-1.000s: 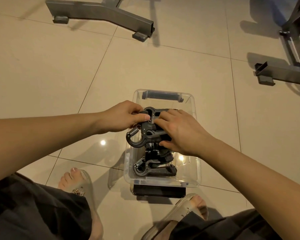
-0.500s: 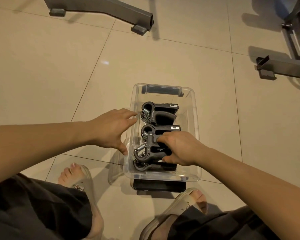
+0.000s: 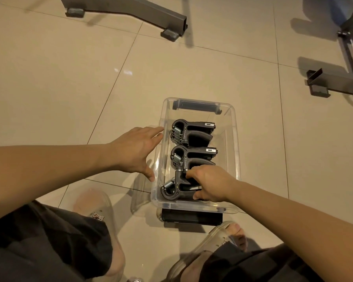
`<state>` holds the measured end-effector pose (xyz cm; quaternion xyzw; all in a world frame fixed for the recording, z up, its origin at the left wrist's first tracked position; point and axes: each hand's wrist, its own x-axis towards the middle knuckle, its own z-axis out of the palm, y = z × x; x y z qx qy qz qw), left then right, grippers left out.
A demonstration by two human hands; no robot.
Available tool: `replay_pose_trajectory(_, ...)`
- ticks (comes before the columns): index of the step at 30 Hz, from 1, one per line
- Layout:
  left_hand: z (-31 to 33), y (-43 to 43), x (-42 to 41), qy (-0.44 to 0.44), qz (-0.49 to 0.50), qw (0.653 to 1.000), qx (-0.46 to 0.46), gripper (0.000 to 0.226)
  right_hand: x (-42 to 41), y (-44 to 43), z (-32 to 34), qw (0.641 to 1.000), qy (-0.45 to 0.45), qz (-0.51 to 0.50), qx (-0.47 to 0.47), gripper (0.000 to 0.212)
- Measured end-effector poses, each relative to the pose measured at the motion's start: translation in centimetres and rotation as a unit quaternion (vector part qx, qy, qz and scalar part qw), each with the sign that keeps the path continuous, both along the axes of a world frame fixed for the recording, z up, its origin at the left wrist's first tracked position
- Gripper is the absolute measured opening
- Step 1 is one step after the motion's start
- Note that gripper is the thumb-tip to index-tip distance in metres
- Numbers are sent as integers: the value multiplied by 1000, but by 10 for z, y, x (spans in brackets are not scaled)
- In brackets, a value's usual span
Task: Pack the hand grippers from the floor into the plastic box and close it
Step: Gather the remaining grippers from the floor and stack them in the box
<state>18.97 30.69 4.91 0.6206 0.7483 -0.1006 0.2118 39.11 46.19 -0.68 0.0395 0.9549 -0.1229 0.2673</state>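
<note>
Evidently right hand [image 3: 210, 184] clenches nearest gripper [image 3: 175, 190], seating it lower-centre in box [image 3: 235, 139]; left hand [image 3: 137, 149], fingers straight, at left wall, likely steadying.

Person, head-down view.
- Left hand [image 3: 137, 148] and right hand [image 3: 210, 183]: both were bare, with the forearms uncovered to the frame edge.
- Black garment [image 3: 49, 241]: loose, matte, softly creased fabric lay over both upper legs.
- Left sandal [image 3: 96, 208] and right sandal [image 3: 218, 239]: a translucent, smoky-clear pair of slides. Each broad strap carried small script lettering, reddish on the left. Toes showed at the open fronts.
</note>
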Motion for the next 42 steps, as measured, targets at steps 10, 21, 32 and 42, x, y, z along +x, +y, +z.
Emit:
replay_pose_trajectory(10,1,1,1,17,-4,1000,-5,132,3,-8,5,998,-40,-45,4,62)
replay_pose_trajectory(21,26,-27,9,67,-38,997,0,101,-18,-41,45,989,21,-148,21,38)
replay_pose_trajectory(32,92,-159,-47,96,73,990,-79,75,-123,-128,125,981,37,-181,-50,30)
replay_pose_trajectory(42,99,-359,-170,23,306,952,-3,64,-271,-280,173,992,42,-108,-55,45)
